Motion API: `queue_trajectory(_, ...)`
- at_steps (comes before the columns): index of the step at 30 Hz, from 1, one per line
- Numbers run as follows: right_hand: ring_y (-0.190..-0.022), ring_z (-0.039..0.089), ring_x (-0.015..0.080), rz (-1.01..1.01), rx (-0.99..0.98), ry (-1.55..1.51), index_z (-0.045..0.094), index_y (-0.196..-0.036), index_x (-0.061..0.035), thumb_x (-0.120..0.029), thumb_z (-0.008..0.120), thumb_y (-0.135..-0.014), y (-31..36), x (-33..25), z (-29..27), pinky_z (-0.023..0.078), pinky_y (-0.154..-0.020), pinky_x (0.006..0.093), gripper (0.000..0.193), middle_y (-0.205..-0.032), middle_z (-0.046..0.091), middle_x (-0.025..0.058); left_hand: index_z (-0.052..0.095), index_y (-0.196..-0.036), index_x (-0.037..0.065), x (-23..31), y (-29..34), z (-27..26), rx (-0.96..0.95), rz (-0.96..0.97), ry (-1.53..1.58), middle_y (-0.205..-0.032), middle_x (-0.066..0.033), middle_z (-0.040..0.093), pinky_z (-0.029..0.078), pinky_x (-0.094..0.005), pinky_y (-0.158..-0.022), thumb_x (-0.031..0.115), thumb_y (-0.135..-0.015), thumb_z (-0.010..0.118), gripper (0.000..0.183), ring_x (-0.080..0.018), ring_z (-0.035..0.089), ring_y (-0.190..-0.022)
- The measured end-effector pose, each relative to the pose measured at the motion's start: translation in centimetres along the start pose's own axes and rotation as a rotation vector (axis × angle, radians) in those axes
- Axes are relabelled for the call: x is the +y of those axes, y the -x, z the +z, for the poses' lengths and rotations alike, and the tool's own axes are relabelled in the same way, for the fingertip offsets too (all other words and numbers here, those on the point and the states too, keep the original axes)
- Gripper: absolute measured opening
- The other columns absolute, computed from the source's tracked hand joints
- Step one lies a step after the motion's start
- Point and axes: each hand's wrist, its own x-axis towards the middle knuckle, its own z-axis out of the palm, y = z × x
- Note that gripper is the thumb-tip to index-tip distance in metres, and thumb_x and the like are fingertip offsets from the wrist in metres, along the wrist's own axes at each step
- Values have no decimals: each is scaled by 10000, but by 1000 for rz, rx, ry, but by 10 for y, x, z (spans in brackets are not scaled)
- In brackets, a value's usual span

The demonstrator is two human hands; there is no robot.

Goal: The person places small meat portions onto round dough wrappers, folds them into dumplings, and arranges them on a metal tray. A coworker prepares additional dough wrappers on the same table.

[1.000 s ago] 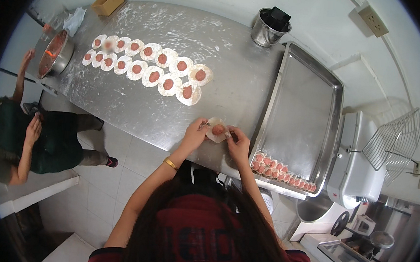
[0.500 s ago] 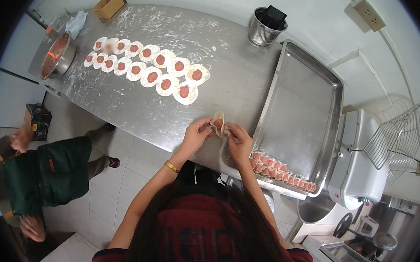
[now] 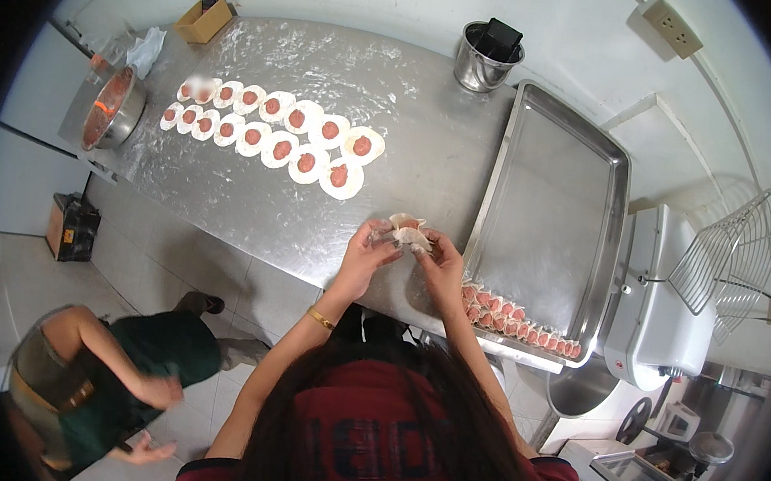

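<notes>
Between my two hands, above the near edge of the steel table point(image 3: 254, 196), is a dumpling point(image 3: 409, 234) with its pale wrapper gathered up around pink filling. My left hand point(image 3: 368, 255) pinches its left side, fingers closed. On its right side, the fingers of my right hand point(image 3: 439, 259) grip the wrapper too. Two rows of round wrappers point(image 3: 340, 177), each topped with a lump of filling, lie flat to the far left of my hands. Folded dumplings point(image 3: 523, 322) stand packed along the near end of a metal tray point(image 3: 494, 190) to my right.
A steel bowl of filling point(image 3: 124, 115) with an orange-handled tool sits at the table's left end. At the back are a cardboard box point(image 3: 203, 24) and a metal bucket point(image 3: 480, 71). A person in a green apron point(image 3: 172, 346) is on the floor at left. A white machine point(image 3: 658, 300) stands right.
The wrapper in my hands has turned and is gathered more around its filling. The person at left has moved rightward, closer to me, arms now forward.
</notes>
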Motion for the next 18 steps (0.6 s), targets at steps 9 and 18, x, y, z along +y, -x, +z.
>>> queue_trajectory(9, -890, 626, 148, -33, -123, 442, 650, -1048, 2, 40, 652, -773, -6, 1, -12, 511, -772, 279, 277, -981, 651, 67, 574, -973, 19, -10, -7, -27, -8, 42, -664, -1031, -74, 625, 495, -267, -804, -16, -827, 618, 157, -141, 596, -961)
queue_trajectory(18, -844, 648, 302, -191, -201, 808, 635, -1016, 5, 59, 613, -705, -4, 10, -10, 516, -734, 339, 317, -953, 639, 163, 553, -928, 8, -20, 3, -26, -28, 132, -851, -930, -152, 660, 531, -319, -708, -15, -741, 698, 238, -262, 670, -863)
